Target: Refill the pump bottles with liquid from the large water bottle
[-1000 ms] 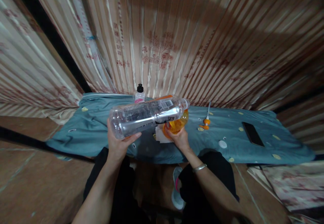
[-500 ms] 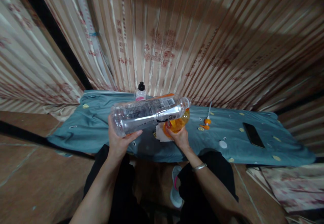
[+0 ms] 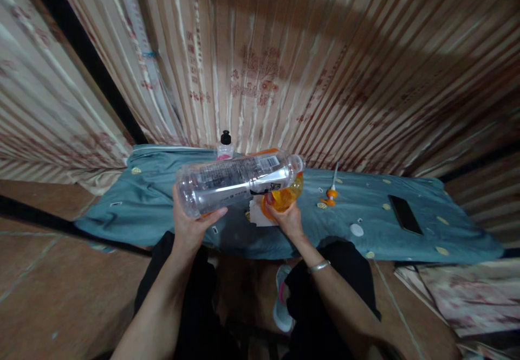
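Left hand [image 3: 190, 230] clasps the clear bottle [image 3: 231, 182], right hand [image 3: 290, 222] the amber bottle [image 3: 286, 196]; a slip (the clear one's tipped) could wet the tabletop [image 3: 252, 245] near edge.

Both bare forearms [image 3: 161, 297] angle in, left hand [image 3: 189, 229] is kinda cupped with its thumb [image 3: 216, 217] poking out sideways, right hand [image 3: 290, 222] is curled into a grip.
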### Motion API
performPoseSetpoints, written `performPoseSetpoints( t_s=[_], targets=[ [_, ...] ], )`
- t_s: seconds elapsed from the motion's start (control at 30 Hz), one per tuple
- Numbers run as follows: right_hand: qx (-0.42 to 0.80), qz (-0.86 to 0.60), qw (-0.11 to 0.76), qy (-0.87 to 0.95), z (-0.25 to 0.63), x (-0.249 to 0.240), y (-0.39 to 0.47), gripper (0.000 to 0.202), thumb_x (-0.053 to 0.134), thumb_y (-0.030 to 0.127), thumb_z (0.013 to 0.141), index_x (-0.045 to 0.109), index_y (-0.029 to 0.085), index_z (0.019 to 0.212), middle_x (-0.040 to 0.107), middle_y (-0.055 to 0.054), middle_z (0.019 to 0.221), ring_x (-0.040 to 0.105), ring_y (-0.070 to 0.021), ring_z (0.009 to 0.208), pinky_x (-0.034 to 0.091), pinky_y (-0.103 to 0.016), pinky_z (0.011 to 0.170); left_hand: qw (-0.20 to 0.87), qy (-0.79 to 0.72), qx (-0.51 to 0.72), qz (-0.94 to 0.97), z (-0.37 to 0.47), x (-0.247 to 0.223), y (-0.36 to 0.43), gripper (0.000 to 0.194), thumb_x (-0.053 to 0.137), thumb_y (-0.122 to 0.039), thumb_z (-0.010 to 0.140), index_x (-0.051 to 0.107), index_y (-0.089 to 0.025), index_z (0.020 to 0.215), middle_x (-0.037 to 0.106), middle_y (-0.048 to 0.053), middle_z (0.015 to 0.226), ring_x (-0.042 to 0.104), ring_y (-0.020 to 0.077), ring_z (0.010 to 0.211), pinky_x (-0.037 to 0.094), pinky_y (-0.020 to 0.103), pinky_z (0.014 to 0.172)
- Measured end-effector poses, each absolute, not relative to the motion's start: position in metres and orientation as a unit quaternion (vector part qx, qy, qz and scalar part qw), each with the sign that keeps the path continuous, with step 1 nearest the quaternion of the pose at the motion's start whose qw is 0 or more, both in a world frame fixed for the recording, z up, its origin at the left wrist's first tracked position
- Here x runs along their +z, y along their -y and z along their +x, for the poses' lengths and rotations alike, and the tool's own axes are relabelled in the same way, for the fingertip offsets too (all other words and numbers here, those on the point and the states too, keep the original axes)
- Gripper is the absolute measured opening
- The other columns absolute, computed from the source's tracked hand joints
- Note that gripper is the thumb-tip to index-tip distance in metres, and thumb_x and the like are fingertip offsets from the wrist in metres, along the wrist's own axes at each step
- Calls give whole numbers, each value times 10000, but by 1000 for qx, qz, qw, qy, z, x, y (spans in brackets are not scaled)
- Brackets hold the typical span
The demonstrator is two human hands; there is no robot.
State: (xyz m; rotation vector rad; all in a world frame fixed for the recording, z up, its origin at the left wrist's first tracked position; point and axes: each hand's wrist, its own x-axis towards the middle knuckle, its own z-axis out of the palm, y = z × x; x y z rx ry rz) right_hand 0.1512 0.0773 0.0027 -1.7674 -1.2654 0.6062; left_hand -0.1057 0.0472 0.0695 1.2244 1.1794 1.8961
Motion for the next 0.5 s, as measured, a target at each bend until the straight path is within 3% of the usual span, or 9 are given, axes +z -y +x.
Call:
performPoseSetpoints(
  t_s=[0.27,0.5],
  targets=[
    [240,-701,435,512,149,8,-75,741,831,575,656,576,157,1212,779,-182,1122,763,-323,1043,605,-375,848,334,-436,712,437,-105,68,-48,987,1000,-374,432,551,-240,1300,636,97,1270,655,294,1174,565,451,1006],
    [240,-712,428,502,148,11,-76,738,870,521,626,585,168,1208,786,-173,1099,761,-337,1052,608,-376,831,331,-434,712,442,-104,69,-47,975,995,-345,451,546,-228,1309,633,109,1307,646,296,1206,536,465,1058]
  ],
)
